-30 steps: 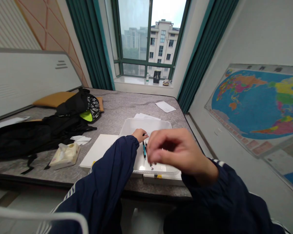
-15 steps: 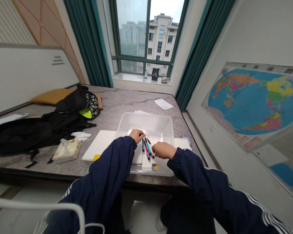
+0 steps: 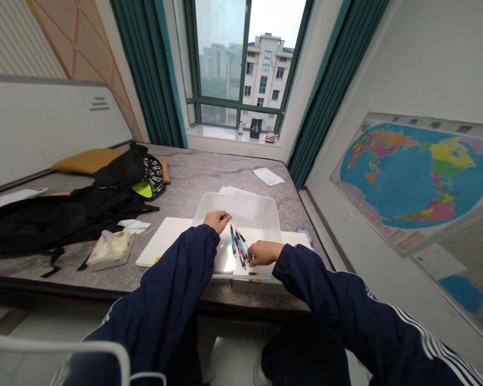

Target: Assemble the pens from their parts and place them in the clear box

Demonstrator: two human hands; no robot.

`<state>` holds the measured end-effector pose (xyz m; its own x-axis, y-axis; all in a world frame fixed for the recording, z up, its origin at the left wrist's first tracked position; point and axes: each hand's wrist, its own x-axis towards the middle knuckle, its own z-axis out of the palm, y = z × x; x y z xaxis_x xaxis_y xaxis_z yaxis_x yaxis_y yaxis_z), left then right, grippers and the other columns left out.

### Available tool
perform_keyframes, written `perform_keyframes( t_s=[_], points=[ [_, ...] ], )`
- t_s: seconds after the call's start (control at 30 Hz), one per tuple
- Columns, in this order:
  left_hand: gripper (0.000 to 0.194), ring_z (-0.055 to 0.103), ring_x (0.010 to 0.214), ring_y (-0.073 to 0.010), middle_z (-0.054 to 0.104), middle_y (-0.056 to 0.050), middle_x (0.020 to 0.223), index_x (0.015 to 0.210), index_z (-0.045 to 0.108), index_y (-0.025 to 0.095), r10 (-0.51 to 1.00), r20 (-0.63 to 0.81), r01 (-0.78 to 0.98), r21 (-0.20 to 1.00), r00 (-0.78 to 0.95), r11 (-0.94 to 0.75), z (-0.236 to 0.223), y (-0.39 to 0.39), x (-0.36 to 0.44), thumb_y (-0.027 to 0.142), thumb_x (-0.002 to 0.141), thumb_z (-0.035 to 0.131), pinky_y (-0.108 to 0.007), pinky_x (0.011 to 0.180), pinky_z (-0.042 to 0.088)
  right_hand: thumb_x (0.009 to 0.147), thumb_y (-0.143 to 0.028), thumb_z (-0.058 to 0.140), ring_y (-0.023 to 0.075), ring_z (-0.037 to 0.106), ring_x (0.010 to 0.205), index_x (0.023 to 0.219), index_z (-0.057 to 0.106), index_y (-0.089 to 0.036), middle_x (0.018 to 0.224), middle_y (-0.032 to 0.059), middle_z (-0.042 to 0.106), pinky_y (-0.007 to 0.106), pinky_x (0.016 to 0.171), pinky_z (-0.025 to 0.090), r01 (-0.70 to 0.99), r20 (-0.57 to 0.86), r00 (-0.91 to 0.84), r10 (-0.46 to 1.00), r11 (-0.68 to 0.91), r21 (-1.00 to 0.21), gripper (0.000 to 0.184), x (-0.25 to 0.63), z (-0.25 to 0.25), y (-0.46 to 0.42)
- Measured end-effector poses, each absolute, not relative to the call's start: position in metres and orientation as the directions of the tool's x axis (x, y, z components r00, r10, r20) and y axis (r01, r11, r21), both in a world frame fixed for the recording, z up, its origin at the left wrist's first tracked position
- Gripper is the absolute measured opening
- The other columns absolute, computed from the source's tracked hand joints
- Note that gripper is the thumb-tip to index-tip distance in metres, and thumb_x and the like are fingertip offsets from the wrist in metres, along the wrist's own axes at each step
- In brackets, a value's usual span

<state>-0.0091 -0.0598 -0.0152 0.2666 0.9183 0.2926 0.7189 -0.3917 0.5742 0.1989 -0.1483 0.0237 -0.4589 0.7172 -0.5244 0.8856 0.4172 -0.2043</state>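
A clear plastic bin (image 3: 261,206) sits on the grey mattress surface (image 3: 209,177) in front of me. Several pens (image 3: 239,246) lie side by side on its floor. My left hand (image 3: 216,220) is inside the bin, fingers curled, pinching a dark pen tip at the left of the pens. My right hand (image 3: 263,253) rests at the bin's near edge with fingers curled down on the near ends of the pens. Both arms wear dark blue sleeves.
White boards (image 3: 163,244) lie under and beside the bin. A tissue pack (image 3: 109,249) and black bags and clothes (image 3: 64,214) fill the left. A paper sheet (image 3: 268,176) lies farther back. A world map (image 3: 418,171) hangs on the right wall.
My right hand dropped from close before the camera down to the pens in the bin. My left hand shifted slightly left. The view tilted a little.
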Motion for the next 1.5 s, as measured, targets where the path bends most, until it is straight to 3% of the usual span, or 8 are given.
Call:
perform_keyframes(
  t_s=[0.13,0.23,0.3,0.47,0.77,1.1,1.27,1.5],
  points=[
    [0.03,0.062,0.072,-0.018,0.073,-0.005,0.075,0.088,0.075,0.016,0.93,0.314,0.683,0.638,0.193,-0.357,-0.015,-0.052,-0.007,0.036,0.085,0.054,-0.027,0.073,0.044,0.067,-0.039,0.082,0.0231,0.067,0.096,0.099,0.077,-0.021,0.098,0.0088,0.074,0.025,0.077,0.045,0.899,-0.503,-0.424,0.753,0.415,-0.138,0.037,0.198,0.033,-0.113],
    [0.027,0.062,0.071,-0.0177,0.073,-0.005,0.074,0.086,0.075,0.016,0.929,0.308,0.648,0.669,0.206,-0.365,-0.012,-0.047,0.001,0.034,0.084,0.056,-0.027,0.072,0.044,0.072,-0.028,0.078,0.0241,0.067,0.097,0.094,0.077,-0.016,0.099,0.0131,0.073,0.026,0.077,0.045,0.932,-0.43,-0.35,0.832,0.354,-0.074,0.025,0.189,0.032,-0.083],
    [0.025,0.063,0.07,-0.0173,0.073,-0.005,0.073,0.086,0.075,0.016,0.925,0.308,0.619,0.688,0.224,-0.379,-0.008,-0.044,0.006,0.032,0.084,0.056,-0.026,0.071,0.044,0.076,-0.021,0.074,0.0228,0.068,0.094,0.091,0.076,-0.014,0.097,0.0133,0.074,0.025,0.077,0.046,0.959,-0.316,-0.281,0.906,0.253,-0.126,0.017,0.182,0.022,-0.067],
    [0.024,0.064,0.073,-0.0168,0.074,-0.004,0.076,0.085,0.076,0.017,0.923,0.308,0.579,0.72,0.229,-0.384,-0.006,-0.038,0.012,0.031,0.084,0.056,-0.026,0.074,0.045,0.087,-0.024,0.062,0.0204,0.064,0.107,0.109,0.07,-0.015,0.111,0.0124,0.07,0.025,0.089,0.043,0.96,-0.074,-0.179,0.981,0.158,-0.231,0.025,0.171,-0.028,-0.048],
    [0.019,0.066,0.078,-0.0187,0.076,-0.006,0.078,0.085,0.077,0.017,0.963,0.195,0.601,0.753,0.184,-0.268,-0.016,-0.033,0.004,0.028,0.08,0.062,-0.027,0.078,0.047,0.083,-0.029,0.067,0.0228,0.067,0.1,0.096,0.074,-0.012,0.101,0.0146,0.073,0.024,0.083,0.046,0.958,-0.14,-0.158,0.977,0.118,-0.26,0.022,0.167,-0.07,-0.038],
    [0.018,0.067,0.083,-0.0186,0.076,-0.005,0.082,0.087,0.076,0.017,0.966,0.187,0.65,0.714,0.178,-0.258,-0.017,-0.032,0.004,0.025,0.079,0.062,-0.028,0.079,0.048,0.077,-0.01,0.062,0.0281,0.068,0.1,0.098,0.073,-0.005,0.101,0.0221,0.072,0.027,0.084,0.048,0.951,-0.154,-0.216,0.964,0.172,-0.257,0.024,0.157,-0.082,-0.037],
    [0.019,0.067,0.085,-0.0182,0.076,-0.005,0.084,0.088,0.075,0.017,0.976,0.166,0.683,0.697,0.144,-0.219,-0.02,-0.032,0.003,0.027,0.082,0.06,-0.027,0.08,0.047,0.079,-0.011,0.06,0.0292,0.067,0.102,0.099,0.073,-0.004,0.102,0.0226,0.071,0.029,0.086,0.047,0.94,-0.109,-0.214,0.971,0.174,-0.293,0.025,0.157,-0.072,-0.039],
    [0.018,0.068,0.087,-0.0178,0.076,-0.005,0.083,0.084,0.075,0.017,0.994,0.079,0.725,0.68,0.07,-0.105,-0.025,-0.028,-0.001,0.026,0.082,0.06,-0.025,0.081,0.047,0.089,-0.014,0.054,0.0195,0.062,0.111,0.117,0.068,-0.01,0.117,0.0137,0.069,0.025,0.099,0.041,0.878,0.085,-0.144,0.986,0.167,-0.448,0.032,0.157,-0.043,-0.033]
  ],
)
